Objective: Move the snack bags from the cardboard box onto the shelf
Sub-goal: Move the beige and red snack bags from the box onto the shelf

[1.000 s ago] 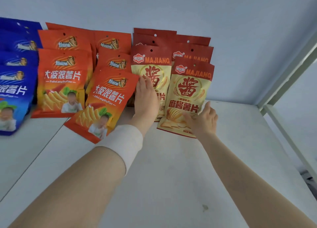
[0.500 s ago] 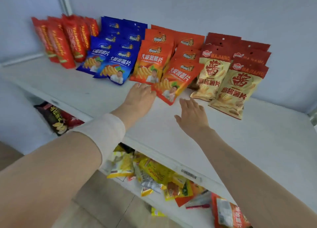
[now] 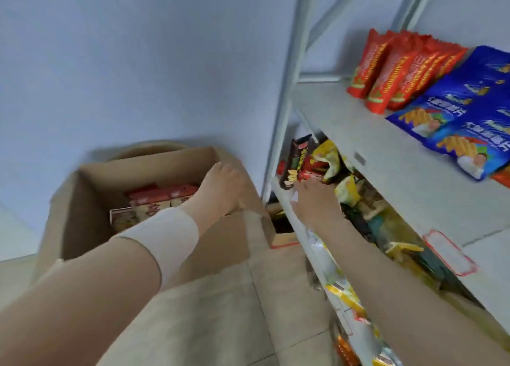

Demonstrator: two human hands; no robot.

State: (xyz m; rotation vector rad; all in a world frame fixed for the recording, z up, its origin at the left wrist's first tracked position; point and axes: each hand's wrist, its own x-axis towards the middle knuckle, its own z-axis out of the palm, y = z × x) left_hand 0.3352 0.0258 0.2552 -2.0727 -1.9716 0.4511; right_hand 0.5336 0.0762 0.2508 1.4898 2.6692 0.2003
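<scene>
An open cardboard box (image 3: pixel 91 189) stands on the floor at the left, against the wall. Red and cream snack bags (image 3: pixel 154 200) lie inside it. My left hand (image 3: pixel 220 186) reaches over the box's right side, fingers extended, holding nothing. My right hand (image 3: pixel 314 200) hovers empty near the front edge of the lower shelf. The white shelf (image 3: pixel 372 156) at the right carries red bags (image 3: pixel 386 70) and blue bags (image 3: pixel 463 123) standing in rows.
A lower shelf (image 3: pixel 311 244) is crammed with mixed yellow, black and red snack packs (image 3: pixel 325 167). The rack's white upright post (image 3: pixel 287 90) stands between box and shelves. Beige floor tiles (image 3: pixel 220 310) lie in front. A red-bordered label (image 3: pixel 447 252) sticks on the shelf edge.
The view has swung left and down from the shelf to the box. Both hands left the shelf's bags; the left hand now reaches over the box, the right is by the lower shelf.
</scene>
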